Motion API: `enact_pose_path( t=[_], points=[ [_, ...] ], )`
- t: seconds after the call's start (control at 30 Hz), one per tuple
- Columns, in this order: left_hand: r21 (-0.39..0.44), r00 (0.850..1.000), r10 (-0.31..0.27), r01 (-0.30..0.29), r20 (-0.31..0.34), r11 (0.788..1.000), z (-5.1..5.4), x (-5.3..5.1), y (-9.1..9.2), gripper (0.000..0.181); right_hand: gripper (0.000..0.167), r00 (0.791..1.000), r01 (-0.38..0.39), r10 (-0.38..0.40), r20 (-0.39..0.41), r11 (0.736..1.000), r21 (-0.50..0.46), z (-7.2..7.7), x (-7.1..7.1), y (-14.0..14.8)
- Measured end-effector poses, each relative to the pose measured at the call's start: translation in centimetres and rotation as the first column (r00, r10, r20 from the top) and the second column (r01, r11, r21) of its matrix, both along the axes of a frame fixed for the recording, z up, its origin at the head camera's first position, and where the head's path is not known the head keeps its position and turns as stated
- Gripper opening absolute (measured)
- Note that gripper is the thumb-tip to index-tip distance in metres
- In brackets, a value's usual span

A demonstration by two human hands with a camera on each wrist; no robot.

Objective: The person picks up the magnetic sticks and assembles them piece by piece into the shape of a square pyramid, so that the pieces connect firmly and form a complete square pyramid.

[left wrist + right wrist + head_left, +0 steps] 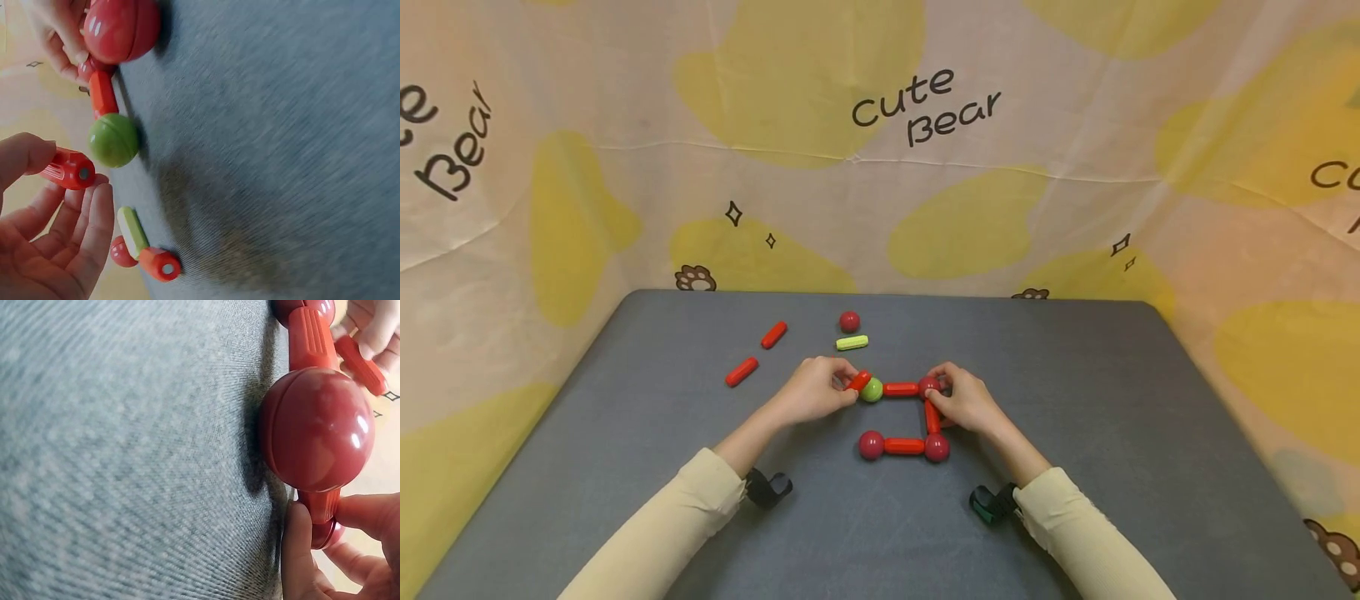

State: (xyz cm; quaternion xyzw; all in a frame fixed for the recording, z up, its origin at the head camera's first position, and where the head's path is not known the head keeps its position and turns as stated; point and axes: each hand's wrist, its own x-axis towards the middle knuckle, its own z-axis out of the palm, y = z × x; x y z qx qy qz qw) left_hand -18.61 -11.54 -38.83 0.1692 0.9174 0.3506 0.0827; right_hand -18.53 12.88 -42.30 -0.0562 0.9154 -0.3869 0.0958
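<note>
My left hand (812,390) pinches a short red magnetic rod (70,169) between thumb and fingers. Its grey-tipped end points out past the fingers, beside a green ball (114,140). In the left wrist view a small gap shows between rod and ball. From the green ball a red rod (900,389) runs to a red ball (928,386) at my right hand (968,402). The right thumb and fingers hold that corner, on the side rod (319,505). This rod leads to a near red ball (937,447), joined by another rod (904,446) to a red ball (872,445).
Two loose red rods (774,335) (742,372) lie at the left back of the grey table (1097,400). A yellow-green rod (852,342) and a loose red ball (849,322) lie behind the joined pieces. A printed cloth (820,108) hangs behind the table.
</note>
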Motion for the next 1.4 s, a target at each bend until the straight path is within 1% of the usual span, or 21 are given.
enact_pose_path(
  t=[0.1,0.23,0.33,0.5,0.6,0.77,0.87,1.03,1.1,1.3,1.4],
  points=[
    [0.011,0.999,0.026,-0.027,0.024,1.000,-0.4,0.6,-0.1,0.014,0.027,1.000,-0.004,0.004,-0.015,1.000,0.014,0.0,0.0,0.0],
    [0.014,0.997,0.053,-0.054,0.052,0.998,-1.0,1.2,-0.1,0.019,0.028,1.000,-0.004,0.005,-0.022,1.000,0.019,0.0,0.0,0.0],
    [0.009,0.996,0.057,-0.057,0.073,0.998,-1.5,1.5,0.0,0.022,0.028,1.000,-0.005,0.006,-0.029,1.000,0.025,0.0,0.0,0.0],
    [0.018,0.993,0.046,-0.049,0.112,0.999,-2.0,1.8,0.2,0.022,0.028,0.999,-0.008,0.009,-0.040,0.999,0.038,0.0,0.1,0.0],
    [0.026,0.993,0.040,-0.043,0.114,0.999,-2.3,1.9,0.4,0.021,0.028,0.999,-0.007,0.008,-0.041,0.999,0.038,0.0,0.1,0.0],
    [0.037,0.993,0.040,-0.044,0.110,0.998,-2.5,2.0,0.8,0.018,0.028,0.999,-0.003,0.004,-0.033,1.000,0.027,-0.1,0.1,0.0],
    [0.038,0.990,0.055,-0.061,0.131,0.997,-2.5,2.0,1.1,0.018,0.028,0.999,0.000,0.001,-0.036,1.000,0.031,-0.1,0.2,-0.1],
    [0.058,0.973,0.118,-0.131,0.196,0.990,-2.5,2.0,1.4,0.022,0.028,0.999,0.001,0.000,-0.040,0.999,0.035,-0.2,0.2,-0.1],
    [0.059,0.969,0.136,-0.151,0.206,0.987,-2.4,2.0,1.5,0.024,0.028,0.999,0.000,0.001,-0.038,1.000,0.031,-0.2,0.1,0.0],
    [0.059,0.966,0.156,-0.171,0.205,0.983,-2.2,2.1,1.7,0.023,0.028,0.999,-0.002,0.003,-0.036,1.000,0.013,-0.2,0.1,0.1],
    [0.059,0.968,0.168,-0.182,0.188,0.981,-2.3,2.1,1.9,0.023,0.027,1.000,-0.003,0.003,-0.030,1.000,0.000,-0.2,0.2,0.1]
  ],
)
